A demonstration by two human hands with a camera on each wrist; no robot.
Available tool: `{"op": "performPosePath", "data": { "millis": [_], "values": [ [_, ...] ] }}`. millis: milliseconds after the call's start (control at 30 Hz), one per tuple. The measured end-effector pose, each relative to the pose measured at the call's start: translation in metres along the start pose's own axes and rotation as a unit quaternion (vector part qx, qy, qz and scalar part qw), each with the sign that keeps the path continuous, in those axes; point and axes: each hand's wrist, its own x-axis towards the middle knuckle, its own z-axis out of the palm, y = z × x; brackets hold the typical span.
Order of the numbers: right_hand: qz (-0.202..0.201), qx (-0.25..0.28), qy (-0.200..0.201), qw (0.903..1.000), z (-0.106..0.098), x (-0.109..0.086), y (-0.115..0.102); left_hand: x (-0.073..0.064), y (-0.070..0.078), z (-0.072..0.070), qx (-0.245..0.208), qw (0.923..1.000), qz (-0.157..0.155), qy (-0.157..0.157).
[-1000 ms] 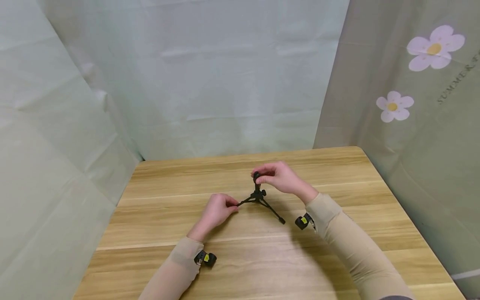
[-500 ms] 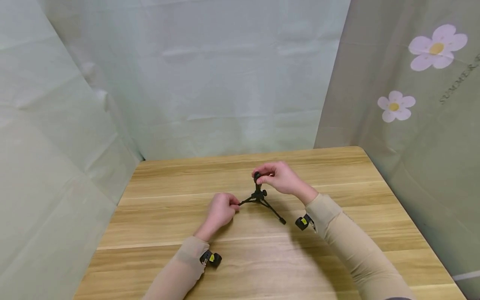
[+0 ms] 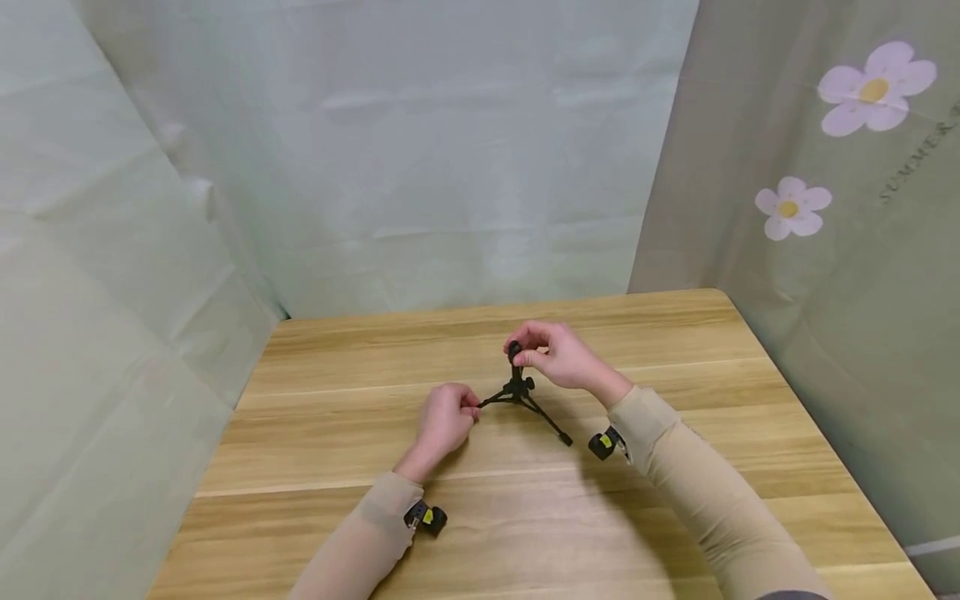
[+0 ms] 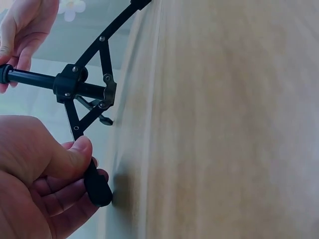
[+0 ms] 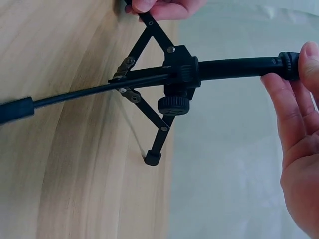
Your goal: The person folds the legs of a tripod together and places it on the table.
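A small black tripod (image 3: 517,389) stands on the wooden table with its legs spread and its centre post upright. My left hand (image 3: 447,417) pinches one leg near its rubber foot (image 4: 99,191), thumb on one side and fingers on the other. At the top of the post, my right hand (image 3: 558,354) grips the collar (image 5: 288,65) between thumb and fingers. A knurled knob (image 5: 173,105) sticks out from the hub, and hinged braces join the legs to the post's lower end. Another leg (image 3: 551,427) reaches toward the table's front right.
The wood-grain table (image 3: 315,450) ends at a back edge against a pale fabric curtain (image 3: 465,167). More fabric hangs at both sides, with printed flowers (image 3: 793,208) on the right. A small black camera (image 3: 433,520) sits on the left wrist, another (image 3: 602,445) on the right.
My left hand has shifted slightly right and its forearm has swung a little inward, still at the leg's end. The right hand and the tripod stay almost where they were.
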Motion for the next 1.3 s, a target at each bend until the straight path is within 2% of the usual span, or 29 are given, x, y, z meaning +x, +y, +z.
{"op": "performPosePath", "data": {
  "millis": [667, 900, 1133, 1300],
  "values": [
    [-0.014, 0.027, -0.004, 0.9995, -0.0003, -0.0031, 0.0050, -0.0002, 0.0016, 0.0042, 0.016, 0.9998, 0.004, 0.012],
    [-0.007, 0.043, 0.004, 0.9991, 0.0000, -0.0031, 0.0070, 0.0011, 0.0026, 0.0077, 0.013, 0.9998, -0.007, 0.011],
    [-0.010, 0.053, 0.007, 0.9985, 0.0007, -0.0022, 0.0086, 0.0007, 0.0032, 0.0088, 0.003, 0.9997, 0.001, 0.024],
    [-0.009, 0.046, 0.007, 0.9989, -0.0009, -0.0025, 0.0073, 0.0041, 0.0038, 0.0028, -0.003, 0.9999, 0.013, -0.005]
  ]
}}
